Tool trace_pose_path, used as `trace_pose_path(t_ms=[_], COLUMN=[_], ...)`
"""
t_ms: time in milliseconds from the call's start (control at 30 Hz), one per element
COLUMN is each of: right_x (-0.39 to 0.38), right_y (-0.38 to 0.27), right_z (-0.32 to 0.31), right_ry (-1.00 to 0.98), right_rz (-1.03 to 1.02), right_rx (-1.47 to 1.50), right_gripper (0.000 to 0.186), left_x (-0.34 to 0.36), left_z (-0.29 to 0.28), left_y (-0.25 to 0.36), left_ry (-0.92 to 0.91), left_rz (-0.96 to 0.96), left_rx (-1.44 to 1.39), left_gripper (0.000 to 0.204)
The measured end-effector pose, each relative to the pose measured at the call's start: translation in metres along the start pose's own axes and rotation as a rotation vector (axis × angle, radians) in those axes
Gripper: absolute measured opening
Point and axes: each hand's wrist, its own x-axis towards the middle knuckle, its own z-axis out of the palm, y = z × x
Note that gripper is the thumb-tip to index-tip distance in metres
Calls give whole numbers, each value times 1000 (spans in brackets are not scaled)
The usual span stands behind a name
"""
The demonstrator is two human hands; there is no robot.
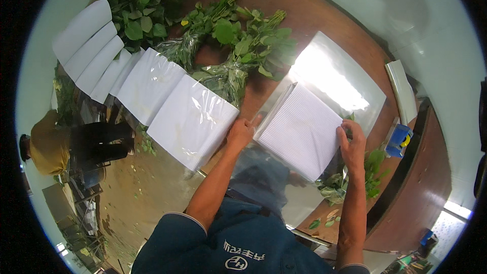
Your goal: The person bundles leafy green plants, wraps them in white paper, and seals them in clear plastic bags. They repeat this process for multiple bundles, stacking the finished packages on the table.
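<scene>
A stack of white corrugated paper sheets (300, 124) lies on the table in front of me, on top of clear plastic film (373, 89) that shines in the light. At its left corner is my left hand (242, 132), with the fingers curled in; what they grip is hard to make out. My right hand (353, 144) is at the right corner, thumb and bent fingers closed on the edge of the corrugated paper. Beneath my right forearm, a leafy bunch (333, 190) shows partly. Clear film also hangs over the table's front edge.
Plastic-covered white paper stacks (195, 122) line the table to the left. Leafy stem bunches (238, 45), some wrapped in film, lie behind them. To the right are a blue tape dispenser (399, 139) and a film roll (402, 91). A person (53, 142) stands far left.
</scene>
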Motion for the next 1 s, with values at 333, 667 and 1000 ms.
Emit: trace_pose_path(t_ms=[333, 667, 1000], right_x=[1, 0, 1], right_y=[-2, -2, -6], right_z=[2, 5, 4], right_ry=[-5, 38, 52], right_rz=[20, 32, 8], right_rx=[28, 77, 40], right_gripper=[18, 19, 21], left_x=[25, 100, 190], left_z=[15, 45, 74], left_y=[-38, 59, 189], left_ry=[-242, -420, -757], left_rz=[0, 61, 260], left_rx=[-243, -742, -136], left_gripper=[14, 37, 45])
